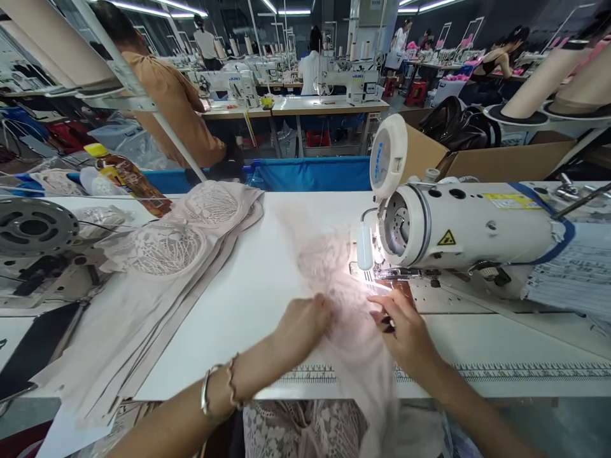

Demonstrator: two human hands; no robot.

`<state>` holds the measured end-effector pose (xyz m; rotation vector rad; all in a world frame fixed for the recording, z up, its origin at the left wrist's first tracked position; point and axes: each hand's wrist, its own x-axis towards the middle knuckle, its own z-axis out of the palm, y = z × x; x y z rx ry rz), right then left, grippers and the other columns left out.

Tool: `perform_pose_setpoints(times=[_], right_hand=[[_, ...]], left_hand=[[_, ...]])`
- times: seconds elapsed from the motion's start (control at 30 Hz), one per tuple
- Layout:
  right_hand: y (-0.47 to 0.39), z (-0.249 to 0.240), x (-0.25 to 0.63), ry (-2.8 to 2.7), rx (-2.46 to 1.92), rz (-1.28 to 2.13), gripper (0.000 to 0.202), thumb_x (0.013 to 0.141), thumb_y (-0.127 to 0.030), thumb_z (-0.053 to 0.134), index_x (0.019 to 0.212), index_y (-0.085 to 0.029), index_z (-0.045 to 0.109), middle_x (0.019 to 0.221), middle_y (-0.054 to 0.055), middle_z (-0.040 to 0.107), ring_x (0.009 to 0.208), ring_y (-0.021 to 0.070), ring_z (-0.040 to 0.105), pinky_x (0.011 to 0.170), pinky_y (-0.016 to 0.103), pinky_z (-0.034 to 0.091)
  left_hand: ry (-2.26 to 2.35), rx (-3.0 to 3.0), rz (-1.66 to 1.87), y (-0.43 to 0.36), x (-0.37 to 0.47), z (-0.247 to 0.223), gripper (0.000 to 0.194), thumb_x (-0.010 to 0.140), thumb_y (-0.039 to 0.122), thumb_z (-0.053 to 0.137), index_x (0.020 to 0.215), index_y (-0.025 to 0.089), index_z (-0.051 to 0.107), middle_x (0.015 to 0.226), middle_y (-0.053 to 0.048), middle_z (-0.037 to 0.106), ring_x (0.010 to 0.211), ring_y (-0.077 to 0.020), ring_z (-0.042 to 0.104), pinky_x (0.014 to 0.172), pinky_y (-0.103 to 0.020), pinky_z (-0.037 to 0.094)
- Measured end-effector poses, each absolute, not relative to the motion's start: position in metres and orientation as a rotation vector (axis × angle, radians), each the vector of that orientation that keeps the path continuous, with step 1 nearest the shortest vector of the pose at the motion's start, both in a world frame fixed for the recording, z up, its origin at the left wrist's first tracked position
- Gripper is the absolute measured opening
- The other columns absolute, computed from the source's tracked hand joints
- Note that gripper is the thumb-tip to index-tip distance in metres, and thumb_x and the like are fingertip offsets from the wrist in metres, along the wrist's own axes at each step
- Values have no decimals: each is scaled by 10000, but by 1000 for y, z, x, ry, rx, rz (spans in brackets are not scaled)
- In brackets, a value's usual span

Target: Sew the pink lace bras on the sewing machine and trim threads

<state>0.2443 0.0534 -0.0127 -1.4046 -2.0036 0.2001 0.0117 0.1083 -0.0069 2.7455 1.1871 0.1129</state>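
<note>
A pale pink lace bra piece point(351, 318) lies under the sewing machine's lamp, its lower end hanging over the table's front edge. My left hand point(308, 321) is closed on its left side, fingers curled into the fabric. On the other side, my right hand point(403, 324) has thumb and fingers pinched near the fabric's right edge, close to the needle area; what lies between those fingertips is too blurred to make out. The white sewing machine point(477, 222) stands just beyond my right hand, its round end cover swung up. Motion smears the fabric.
Finished-looking lace bra pieces point(167, 248) are stacked at left, overhanging the front edge. A bottle point(131, 181) leans behind them. Another machine point(35, 248) sits far left. A ruler strip point(525, 371) runs along the front edge. Behind are a cardboard box point(510, 159) and a seated person point(165, 102).
</note>
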Motion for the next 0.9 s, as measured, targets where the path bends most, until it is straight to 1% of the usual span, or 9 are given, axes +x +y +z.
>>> perform_pose_setpoints(times=[0.07,0.17,0.27,0.37,0.47,0.53,0.67,0.8,0.9], right_hand=[[46,-18,222,-1964,-1546,231,243,1001,-352,579,1200,-211,588,1034,96,613,875,251,684,684,373,614],[37,-25,209,-2028,-1621,181,149,937,-330,667,988,-226,574,976,82,593,842,269,643,658,389,577],[23,-24,217,-2122,-1471,246,163,918,-183,613,826,-247,496,884,52,592,816,257,581,663,378,521],[4,-15,232,-2146,-1245,425,210,893,-53,478,824,-249,450,811,13,587,753,220,536,702,372,475],[-18,-4,245,-2117,-1113,666,208,921,-64,422,834,-253,420,763,-12,532,698,190,519,667,327,440],[-32,2,252,-2078,-1138,843,195,941,-105,423,819,-255,395,737,-24,475,647,172,486,591,289,395],[-46,17,265,-2071,-1258,1109,200,927,-145,500,802,-258,392,669,-59,421,557,140,408,513,255,323],[-41,34,267,-2266,-1084,1482,92,918,-161,628,878,-243,619,675,-43,582,600,141,533,534,237,371],[-33,38,259,-2342,-861,1499,287,987,-333,624,720,-230,628,717,5,619,723,175,567,636,277,438]], left_hand=[[1110,2788,317,74,15,-13,230,1012,150,464,868,153,643,894,-102,692,809,-237,670,784,-387,549],[1199,2865,568,44,14,-20,144,991,166,523,1085,133,627,1160,-164,669,1084,-315,630,923,-478,523],[1315,2836,345,29,8,-18,242,943,153,602,1184,129,594,1067,-132,662,932,-295,635,786,-438,540],[1126,2750,116,19,6,-4,217,884,242,744,1066,184,640,952,-74,627,851,-260,609,753,-407,527],[870,2695,132,11,10,11,278,813,384,838,884,177,665,1048,-106,624,1038,-314,589,877,-462,510],[710,2593,178,9,11,16,242,829,358,829,846,171,677,1119,-109,644,1129,-312,581,952,-455,495],[366,2141,116,12,6,19,34,935,170,701,908,187,690,925,-17,743,854,-150,686,797,-259,537],[135,1861,6,18,4,26,124,932,98,646,881,201,693,830,6,760,729,-128,693,620,-208,515],[137,1776,33,22,11,29,163,937,97,602,847,201,689,792,19,734,697,-111,655,620,-199,501]])
